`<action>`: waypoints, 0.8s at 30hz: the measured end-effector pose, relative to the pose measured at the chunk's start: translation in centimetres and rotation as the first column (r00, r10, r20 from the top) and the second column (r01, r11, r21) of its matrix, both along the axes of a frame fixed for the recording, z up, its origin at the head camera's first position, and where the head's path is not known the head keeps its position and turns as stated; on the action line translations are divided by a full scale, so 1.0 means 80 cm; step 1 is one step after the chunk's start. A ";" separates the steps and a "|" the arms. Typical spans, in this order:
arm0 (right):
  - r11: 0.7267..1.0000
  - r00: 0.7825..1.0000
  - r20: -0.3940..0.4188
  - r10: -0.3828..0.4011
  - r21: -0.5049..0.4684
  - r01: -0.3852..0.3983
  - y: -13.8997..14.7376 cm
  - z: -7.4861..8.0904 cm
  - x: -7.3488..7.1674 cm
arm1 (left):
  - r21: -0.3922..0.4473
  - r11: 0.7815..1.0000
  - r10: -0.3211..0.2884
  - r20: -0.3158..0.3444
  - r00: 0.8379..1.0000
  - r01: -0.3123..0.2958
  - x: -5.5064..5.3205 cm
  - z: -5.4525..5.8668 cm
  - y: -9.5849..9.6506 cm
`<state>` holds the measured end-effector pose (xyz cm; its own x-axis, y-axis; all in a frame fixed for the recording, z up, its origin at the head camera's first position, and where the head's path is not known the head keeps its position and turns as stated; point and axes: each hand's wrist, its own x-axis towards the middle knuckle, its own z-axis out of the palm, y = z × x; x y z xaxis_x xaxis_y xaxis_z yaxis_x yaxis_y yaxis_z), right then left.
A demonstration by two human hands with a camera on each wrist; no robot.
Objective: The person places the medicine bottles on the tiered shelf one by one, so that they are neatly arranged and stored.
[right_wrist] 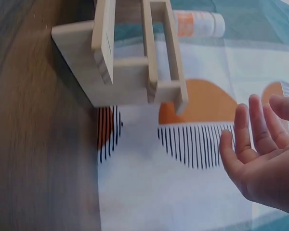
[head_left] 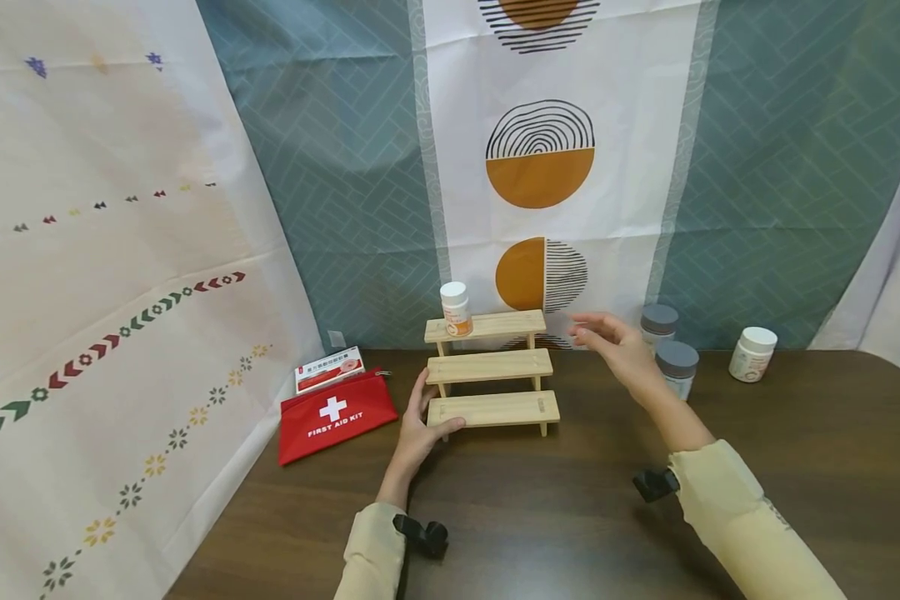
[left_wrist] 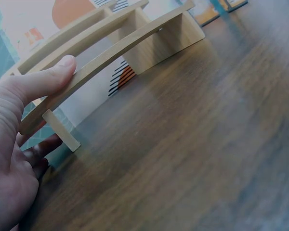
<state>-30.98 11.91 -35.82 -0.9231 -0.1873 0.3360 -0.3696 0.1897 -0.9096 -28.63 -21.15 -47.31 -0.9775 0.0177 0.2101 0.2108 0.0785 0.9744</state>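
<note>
The wooden stand [head_left: 490, 367], seemingly being steadied, has the left hand [head_left: 418, 427] gripping its left end, the right hand [head_left: 621, 343] empty and loosely spread to its right, likely needing to narrow for any next lift, and the white bottle [head_left: 457, 313] on its top tier's left.

Head view high, facing forward and down; wrist views near, tilted, sharing the wooden rack [head_left: 490, 365]
</note>
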 end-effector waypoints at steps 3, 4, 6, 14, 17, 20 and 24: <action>1.000 1.000 0.016 -0.011 0.011 0.011 0.017 0.001 0.005 | 0.012 1.000 -0.009 0.003 1.000 0.009 0.000 -0.002 0.001; 1.000 1.000 0.019 -0.014 0.014 0.013 0.022 0.001 0.006 | 0.012 1.000 -0.011 0.007 1.000 0.011 0.000 -0.003 0.001; 1.000 1.000 0.027 -0.015 0.009 0.015 0.033 0.001 0.009 | 0.011 1.000 -0.012 0.008 1.000 0.012 0.001 -0.004 0.002; 0.995 0.995 0.016 -0.094 0.018 0.094 0.078 -0.002 0.015 | -0.001 1.000 -0.009 0.001 1.000 0.009 0.003 -0.005 0.003; 0.991 0.991 0.015 -0.130 -0.028 0.131 0.095 -0.006 0.016 | 0.005 1.000 -0.011 0.000 1.000 0.011 0.002 -0.005 0.003; 0.982 0.990 0.013 -0.142 -0.123 0.143 0.108 -0.007 0.017 | -0.001 1.000 -0.017 -0.014 1.000 0.017 0.001 -0.005 0.002; 0.956 0.992 -0.006 -0.126 -0.266 0.120 0.118 -0.003 0.015 | -0.018 1.000 -0.009 -0.018 1.000 0.009 -0.002 0.000 -0.002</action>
<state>-29.77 21.32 -36.08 -0.9250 0.0259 0.3791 -0.3795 -0.0114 -0.9251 -28.79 -21.27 -47.30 -0.9734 0.0303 0.2269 0.2288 0.0937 0.9690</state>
